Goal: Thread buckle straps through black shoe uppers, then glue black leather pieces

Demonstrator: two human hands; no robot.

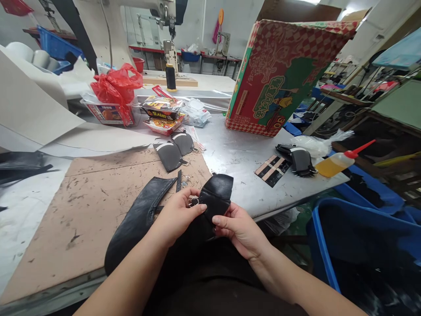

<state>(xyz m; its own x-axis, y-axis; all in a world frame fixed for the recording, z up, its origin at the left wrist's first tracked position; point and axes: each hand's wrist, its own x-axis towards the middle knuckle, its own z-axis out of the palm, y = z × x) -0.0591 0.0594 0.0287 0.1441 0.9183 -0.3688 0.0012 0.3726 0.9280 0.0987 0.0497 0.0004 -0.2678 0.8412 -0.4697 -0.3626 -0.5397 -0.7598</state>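
A black leather piece (pixel 216 193) with a metal ring at its left side is held up between both hands at the table's front edge. My left hand (pixel 180 213) pinches its left side beside the ring. On its lower right, my right hand (pixel 238 228) grips with thumb and fingers. A larger curved black leather piece (pixel 138 219) lies left of my left hand, partly behind my forearm. Beyond the hands, two dark grey pieces with metal rings (pixel 169 154) rest on the brown board (pixel 82 197), near a short black strip (pixel 179 181).
A tall red and green carton (pixel 272 79) stands at the back right. Near the right edge lie a glue bottle (pixel 335 164) and more black pieces (pixel 301 161). Food packs (pixel 162 109) and a red bag (pixel 118 85) sit behind. A blue bin (pixel 324 245) stands right.
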